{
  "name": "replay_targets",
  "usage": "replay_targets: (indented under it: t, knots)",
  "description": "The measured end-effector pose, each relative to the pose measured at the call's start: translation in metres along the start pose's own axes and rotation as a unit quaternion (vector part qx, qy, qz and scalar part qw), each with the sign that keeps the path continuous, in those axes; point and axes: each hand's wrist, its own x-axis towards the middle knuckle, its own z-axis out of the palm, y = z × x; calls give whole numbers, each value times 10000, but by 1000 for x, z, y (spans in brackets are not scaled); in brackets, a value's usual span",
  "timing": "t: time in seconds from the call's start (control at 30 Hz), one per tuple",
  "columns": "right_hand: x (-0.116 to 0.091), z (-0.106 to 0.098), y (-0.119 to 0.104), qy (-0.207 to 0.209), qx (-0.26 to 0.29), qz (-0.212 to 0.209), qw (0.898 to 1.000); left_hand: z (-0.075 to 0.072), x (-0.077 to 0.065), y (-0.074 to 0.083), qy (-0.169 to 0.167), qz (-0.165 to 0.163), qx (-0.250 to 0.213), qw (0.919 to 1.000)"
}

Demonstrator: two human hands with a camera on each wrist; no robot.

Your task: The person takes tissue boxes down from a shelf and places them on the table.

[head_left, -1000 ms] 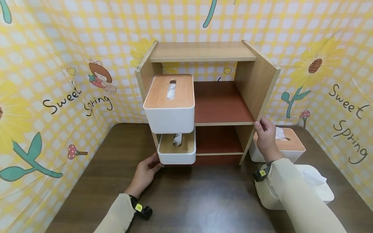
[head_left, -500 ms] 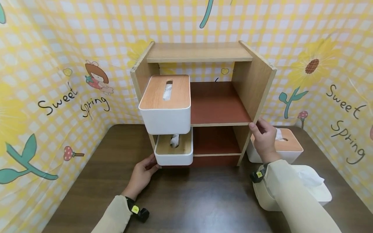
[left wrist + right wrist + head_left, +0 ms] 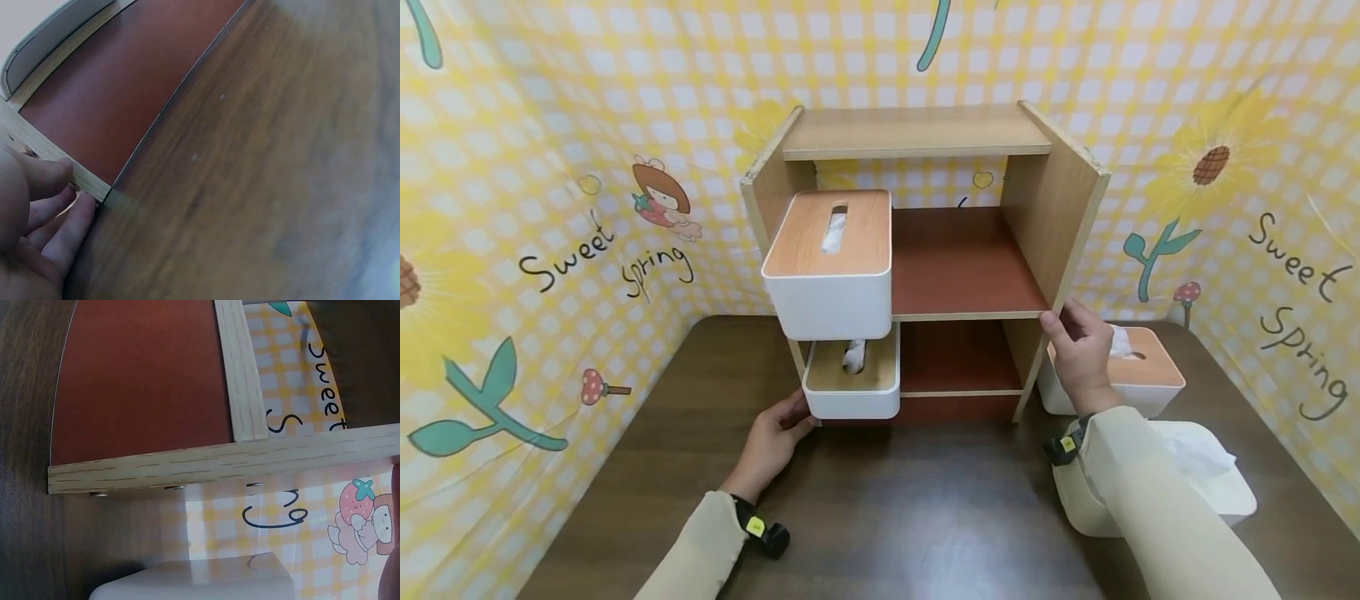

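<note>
A small wooden shelf unit (image 3: 917, 132) with reddish-brown boards stands on the dark table. Low on its left side panel, my left hand (image 3: 772, 439) grips the front edge; in the left wrist view the thumb is at the panel's edge and the fingers beside it, near the tabletop. My right hand (image 3: 1081, 354) holds the right side panel around middle-board height, thumb at the front edge. On the middle board's left end sits a white tissue box (image 3: 829, 308) with a wooden lid. Below it, a shallower white tissue box (image 3: 852, 406) juts out of the lower compartment.
To the right of the shelf stands a white tissue box with a wooden lid (image 3: 1157, 367). Nearer, a cream tissue box (image 3: 1232, 496) is partly hidden under my right sleeve. A yellow checked cloth (image 3: 880, 50) hangs behind and at both sides of the table (image 3: 917, 500).
The shelf, with the two boxes on it, has shifted slightly left against the cloth, both hands staying on it. The head view has also moved a little.
</note>
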Motion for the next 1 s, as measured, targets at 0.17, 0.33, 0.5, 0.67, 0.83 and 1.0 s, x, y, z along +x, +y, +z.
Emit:
replay_targets:
  t: [0.17,0.33,0.5,0.67,0.83,1.0]
  knots:
    - [-1,0,0,38,-54,64,10000,-2,4,2,-91,-24,10,10000]
    - [-2,3,-1,74,-57,-4,10000,-11,5,9,-216,143,268,9993]
    - [-3,4,-1,112,30,-69,9999,-18,4,14,-414,193,506,9977]
    - [-3,4,-2,112,-80,-100,9999,-22,-2,20,-524,293,733,9955]
    - [-3,1,-4,122,-247,-68,9996,-27,-7,29,-589,584,1042,9911]
    - [-3,-1,-4,118,-256,-54,9996,-31,-12,36,-580,823,1451,9843]
